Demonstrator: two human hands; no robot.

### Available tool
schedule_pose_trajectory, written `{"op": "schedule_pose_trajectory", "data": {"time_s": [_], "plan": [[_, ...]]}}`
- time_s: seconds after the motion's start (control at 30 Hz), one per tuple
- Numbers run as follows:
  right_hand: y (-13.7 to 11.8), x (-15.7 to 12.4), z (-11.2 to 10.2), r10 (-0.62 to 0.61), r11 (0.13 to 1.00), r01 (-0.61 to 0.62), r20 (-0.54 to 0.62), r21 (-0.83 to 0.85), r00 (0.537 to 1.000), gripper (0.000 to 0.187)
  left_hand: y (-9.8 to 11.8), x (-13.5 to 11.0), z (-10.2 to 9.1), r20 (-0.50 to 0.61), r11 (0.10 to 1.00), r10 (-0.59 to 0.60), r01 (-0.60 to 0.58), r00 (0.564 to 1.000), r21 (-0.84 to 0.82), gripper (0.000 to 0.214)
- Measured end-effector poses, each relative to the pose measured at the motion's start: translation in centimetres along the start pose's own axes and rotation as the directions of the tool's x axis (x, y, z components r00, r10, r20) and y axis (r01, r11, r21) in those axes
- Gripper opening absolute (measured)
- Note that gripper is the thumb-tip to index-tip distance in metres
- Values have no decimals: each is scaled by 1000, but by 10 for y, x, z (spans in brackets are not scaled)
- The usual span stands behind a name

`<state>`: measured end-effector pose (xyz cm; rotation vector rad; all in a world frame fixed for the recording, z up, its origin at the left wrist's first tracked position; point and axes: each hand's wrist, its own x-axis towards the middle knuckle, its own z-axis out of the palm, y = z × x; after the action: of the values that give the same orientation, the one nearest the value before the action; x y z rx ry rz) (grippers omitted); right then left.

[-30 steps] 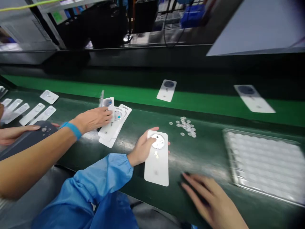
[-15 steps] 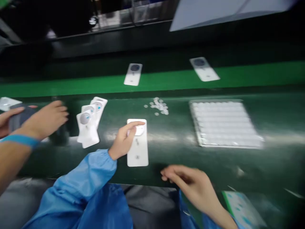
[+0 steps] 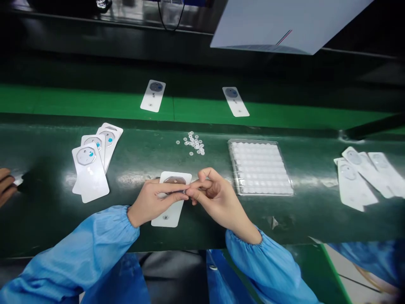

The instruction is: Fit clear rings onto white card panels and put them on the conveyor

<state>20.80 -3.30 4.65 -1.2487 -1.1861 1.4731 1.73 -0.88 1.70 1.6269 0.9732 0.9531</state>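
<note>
Over a white card with a dark, many-sided patch (image 3: 171,213), my left hand (image 3: 150,202) and my right hand (image 3: 220,198) meet fingertip to fingertip. Both are closed in a pinch. Something very small sits between the fingertips, but what it is I cannot make out. The card lies flat on the green bench, with its upper part partly covered by my fingers. Just beyond my hands is a loose pile of small clear discs (image 3: 196,144). To the right stands a clear tray (image 3: 262,195) with rows of white rounded pieces.
Several overlapping white cards (image 3: 95,181) lie at left, with more cards (image 3: 354,188) at far right. Two single cards, a left one (image 3: 152,99) and a right one (image 3: 236,103), rest on the bright green strip (image 3: 196,112). Another person's hand (image 3: 5,185) shows at the left edge.
My right hand has come up from the bench's near edge to meet my left fingertips above the card. The view has shifted right. The other person's hand at left is mostly out of view.
</note>
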Motion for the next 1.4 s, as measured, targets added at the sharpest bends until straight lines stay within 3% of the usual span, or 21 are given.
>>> {"op": "schedule_pose_trajectory", "data": {"time_s": [0.13,0.33,0.43,0.53,0.73,0.97,1.23,1.4], "plan": [[-3,-2,0,55,996,-56,-19,-72,998,38,-1,-1,1,-58,996,-20,15,998,-88,16],[-5,-4,-2,48,987,-36,75,-155,996,31,0,0,2,-70,995,5,-12,998,-97,15],[-6,-3,0,22,977,-20,7,-213,1000,32,0,-1,1,-83,997,37,-42,996,-68,18],[-5,-1,6,-55,945,19,-102,-326,993,31,-2,-3,1,-79,998,-9,4,997,-65,39],[2,3,13,-132,883,51,-143,-466,981,28,-3,-5,4,-35,967,-129,118,991,-226,84],[4,5,11,-107,877,34,-127,-478,986,28,0,-4,4,-24,940,-203,189,979,-283,105],[9,7,18,-105,904,21,-173,-428,979,31,-7,-7,6,-37,948,-209,193,977,-254,106],[3,13,10,-25,944,-26,-150,-330,988,35,-2,-10,4,-27,913,-211,187,977,-363,102]]}}
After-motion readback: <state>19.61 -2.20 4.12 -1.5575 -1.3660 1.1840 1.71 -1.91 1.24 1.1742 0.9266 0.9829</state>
